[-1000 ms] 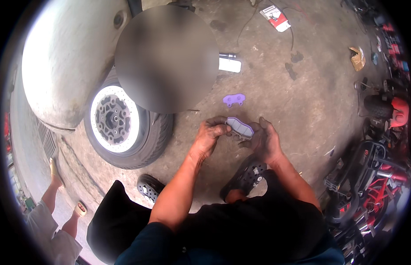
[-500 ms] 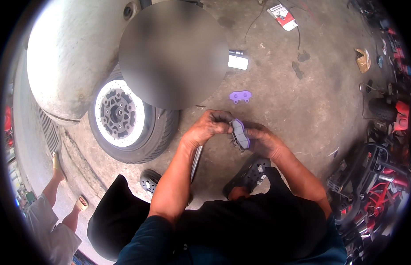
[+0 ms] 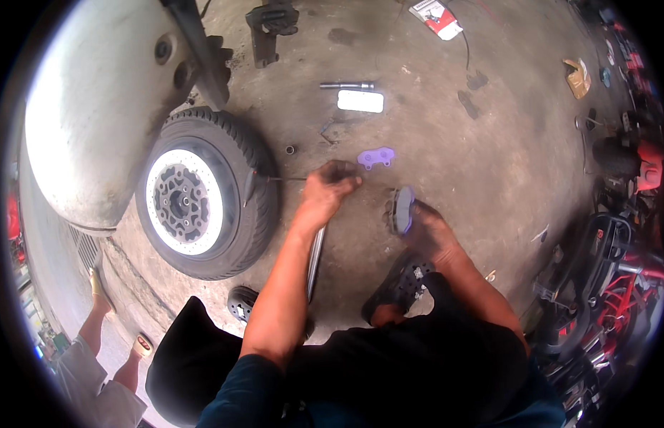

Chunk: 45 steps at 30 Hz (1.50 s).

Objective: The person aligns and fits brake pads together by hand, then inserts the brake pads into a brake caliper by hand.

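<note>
My right hand (image 3: 432, 232) grips a brake pad (image 3: 404, 210) with a grey face and purple backing; dark metal pieces, blurred, show along its left side. Apart from it, my left hand (image 3: 330, 189) hovers over the floor, thumb and bent fingers slightly apart, with nothing visible in them. Just beyond those fingertips, a second purple brake pad (image 3: 377, 158) lies flat on the concrete. A thin dark rod (image 3: 289, 178) runs from the tyre's side to behind my left hand. Below that hand, a long shiny metal bar (image 3: 315, 264) is partly hidden by my forearm.
A wheel with a brake disc (image 3: 185, 202) lies at left, beside a large pale rounded body (image 3: 96, 114). Beyond my hands are a white phone-like slab (image 3: 360, 101), a socket tool (image 3: 346, 85) and a red-and-white packet (image 3: 437, 18). Motorbike parts (image 3: 596, 264) crowd the right. Someone's legs (image 3: 96, 314) show lower left.
My left hand has come off the held brake pad and moved left. My right hand has shifted slightly right, still holding the pad. The view has shifted a little.
</note>
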Tool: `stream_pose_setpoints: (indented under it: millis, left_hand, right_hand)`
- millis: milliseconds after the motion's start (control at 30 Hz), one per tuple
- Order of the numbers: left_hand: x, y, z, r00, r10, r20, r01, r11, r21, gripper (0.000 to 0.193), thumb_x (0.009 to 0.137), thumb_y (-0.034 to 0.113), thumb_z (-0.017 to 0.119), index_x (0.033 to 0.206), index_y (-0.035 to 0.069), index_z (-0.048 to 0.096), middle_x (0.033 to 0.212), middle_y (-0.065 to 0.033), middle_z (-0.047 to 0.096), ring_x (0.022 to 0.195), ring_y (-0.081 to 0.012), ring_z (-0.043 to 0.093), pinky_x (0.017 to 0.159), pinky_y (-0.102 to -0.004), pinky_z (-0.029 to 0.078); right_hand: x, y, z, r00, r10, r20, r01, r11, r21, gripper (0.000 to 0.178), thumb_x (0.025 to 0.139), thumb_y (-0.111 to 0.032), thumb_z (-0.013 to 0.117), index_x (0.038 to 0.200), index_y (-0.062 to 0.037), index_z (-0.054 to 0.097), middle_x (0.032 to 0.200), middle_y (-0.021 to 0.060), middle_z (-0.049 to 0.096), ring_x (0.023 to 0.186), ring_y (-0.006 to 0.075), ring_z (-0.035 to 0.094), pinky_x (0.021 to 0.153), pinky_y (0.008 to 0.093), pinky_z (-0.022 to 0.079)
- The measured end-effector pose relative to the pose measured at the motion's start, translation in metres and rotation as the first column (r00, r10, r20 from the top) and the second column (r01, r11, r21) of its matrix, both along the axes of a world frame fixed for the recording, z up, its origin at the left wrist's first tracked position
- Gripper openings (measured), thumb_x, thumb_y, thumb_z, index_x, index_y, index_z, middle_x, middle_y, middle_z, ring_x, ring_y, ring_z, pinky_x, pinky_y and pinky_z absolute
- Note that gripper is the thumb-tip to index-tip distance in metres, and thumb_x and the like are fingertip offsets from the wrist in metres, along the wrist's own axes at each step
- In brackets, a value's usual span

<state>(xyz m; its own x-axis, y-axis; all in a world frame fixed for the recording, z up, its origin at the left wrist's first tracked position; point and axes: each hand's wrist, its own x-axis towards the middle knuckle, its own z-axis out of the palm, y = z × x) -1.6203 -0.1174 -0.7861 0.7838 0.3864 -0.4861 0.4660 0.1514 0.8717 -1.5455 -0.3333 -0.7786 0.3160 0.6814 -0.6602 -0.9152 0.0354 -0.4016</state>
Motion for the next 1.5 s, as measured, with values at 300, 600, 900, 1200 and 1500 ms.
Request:
stream_pose_setpoints:
  millis: [300,600,900,1200,1500]
  left_hand:
    - [0.071,-0.038,-0.016,0.755,-0.462,-0.465,0.622,0.281,0.731,0.038,0.081,0.010,0.057,0.118,0.003,0.057,0.121,-0.0192,0.056,0.109,-0.0280,0.057,0.092,-0.0374,0.043]
    - [0.076,-0.035,-0.026,0.635,-0.534,-0.558,0.741,0.216,0.636,0.047,0.084,0.007,0.046,0.130,0.001,0.048,0.091,-0.0175,0.069,0.084,-0.0287,0.068,0.072,-0.0393,0.052]
    - [0.031,-0.051,-0.023,0.785,-0.445,-0.431,0.609,0.427,0.668,0.054,0.082,0.032,0.061,0.124,0.000,0.050,0.081,-0.0168,0.068,0.073,-0.0330,0.067,0.069,-0.0420,0.052]
    - [0.040,-0.055,-0.039,0.808,-0.346,-0.477,0.589,0.445,0.675,0.055,0.085,0.025,0.055,0.133,0.000,0.045,0.077,-0.0163,0.068,0.070,-0.0305,0.067,0.067,-0.0411,0.053]
    - [0.023,-0.049,-0.028,0.780,-0.452,-0.432,0.600,0.344,0.723,0.039,0.080,0.016,0.057,0.117,0.003,0.055,0.088,-0.0174,0.066,0.078,-0.0309,0.067,0.068,-0.0416,0.052]
  right_hand:
    - [0.027,-0.016,-0.014,0.978,-0.209,0.027,0.209,0.978,-0.008,0.055,0.084,-0.019,0.067,0.131,0.0005,0.045,0.121,0.0095,0.055,0.115,0.0246,0.050,0.101,0.0433,0.038]
    - [0.036,-0.016,-0.016,0.979,-0.203,0.013,0.203,0.979,-0.012,0.055,0.084,-0.022,0.067,0.131,-0.0026,0.047,0.122,0.0080,0.055,0.113,0.0244,0.052,0.100,0.0423,0.038]
    - [0.040,-0.008,-0.017,0.976,-0.190,0.107,0.198,0.978,-0.064,0.054,0.084,-0.023,0.067,0.130,-0.0018,0.047,0.118,0.0062,0.057,0.110,0.0210,0.053,0.098,0.0402,0.039]
    - [0.041,-0.005,-0.013,0.969,-0.232,0.082,0.238,0.969,-0.066,0.051,0.085,-0.016,0.066,0.130,0.0000,0.048,0.122,0.0077,0.056,0.112,0.0223,0.052,0.098,0.0430,0.039]
    - [0.040,-0.005,-0.012,0.976,-0.170,0.133,0.181,0.981,-0.075,0.053,0.086,-0.026,0.064,0.130,-0.0015,0.047,0.117,0.0066,0.058,0.109,0.0211,0.055,0.097,0.0375,0.039]
